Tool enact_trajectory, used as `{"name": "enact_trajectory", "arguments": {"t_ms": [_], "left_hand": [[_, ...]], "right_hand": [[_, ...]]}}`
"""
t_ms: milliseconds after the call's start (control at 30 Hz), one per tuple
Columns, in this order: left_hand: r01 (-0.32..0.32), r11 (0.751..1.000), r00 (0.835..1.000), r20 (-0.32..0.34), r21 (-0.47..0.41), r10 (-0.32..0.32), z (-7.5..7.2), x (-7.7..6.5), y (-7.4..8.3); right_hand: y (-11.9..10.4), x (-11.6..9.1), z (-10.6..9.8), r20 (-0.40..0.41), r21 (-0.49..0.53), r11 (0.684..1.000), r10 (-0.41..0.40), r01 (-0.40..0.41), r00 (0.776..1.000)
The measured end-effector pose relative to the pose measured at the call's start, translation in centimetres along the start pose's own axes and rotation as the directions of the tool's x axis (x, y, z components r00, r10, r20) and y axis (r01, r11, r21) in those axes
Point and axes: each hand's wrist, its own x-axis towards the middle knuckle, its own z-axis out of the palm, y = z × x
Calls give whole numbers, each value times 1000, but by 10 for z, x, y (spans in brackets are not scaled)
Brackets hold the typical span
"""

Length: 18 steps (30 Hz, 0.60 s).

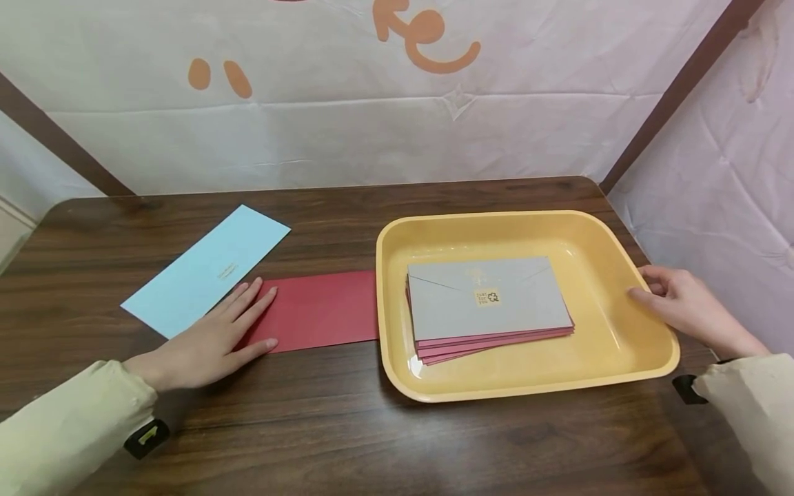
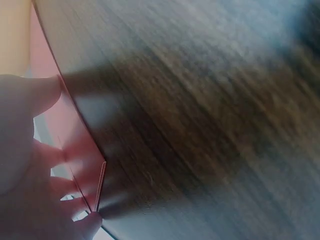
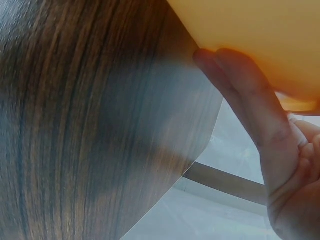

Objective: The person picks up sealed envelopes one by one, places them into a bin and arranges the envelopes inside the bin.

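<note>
My left hand (image 1: 207, 337) lies with straight fingers across the left end of a red envelope (image 1: 322, 310). Beyond it, a light blue envelope (image 1: 205, 269) with small gold print lies slanted, its lower edge near my fingers. The red envelope's right end is hidden by a yellow plastic tray (image 1: 533, 382). With my right hand (image 1: 688, 303) I grip the tray's right rim, thumb over the inner side and fingers outside. The right wrist view shows fingers (image 3: 245, 85) against the tray's outer wall. Inside the tray sits a stack of envelopes, a grey one (image 1: 496, 303) with a gold sticker on top.
Everything stands on a dark wood-grain table (image 1: 298, 420) with rounded far corners. A pale fabric wall (image 1: 347, 138) with orange drawings rises right behind the table's back edge, and another fabric panel (image 1: 732, 172) hangs at the right.
</note>
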Motion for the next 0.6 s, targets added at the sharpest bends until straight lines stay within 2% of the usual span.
{"name": "enact_trajectory", "arguments": {"t_ms": [133,200,267,333,400,467,533,600], "left_hand": [[18,1000,1000,-21,-17,-18,-2,-1,4],[50,998,995,-81,-47,-54,-5,0,8],[121,988,979,-152,-93,-134,-9,2,13],[214,962,949,-196,-166,-245,-14,5,17],[313,917,918,-168,-245,-358,-20,11,18],[428,858,882,-76,-284,-465,-27,16,17],[515,807,847,25,-288,-531,-32,22,16],[564,784,822,82,-261,-564,-35,26,15]], "right_hand": [[0,0,1,5,9,1000,0,0,1000],[0,0,1,6,12,1000,-4,4,1000],[0,0,0,9,20,1000,-7,7,1000],[0,0,0,10,28,1000,-8,7,1000],[0,0,-1,10,29,1000,-4,4,1000],[0,0,-1,11,24,1000,2,-2,1000],[0,0,0,11,16,1000,7,-7,1000],[0,0,0,10,9,1000,9,-9,1000]]}}
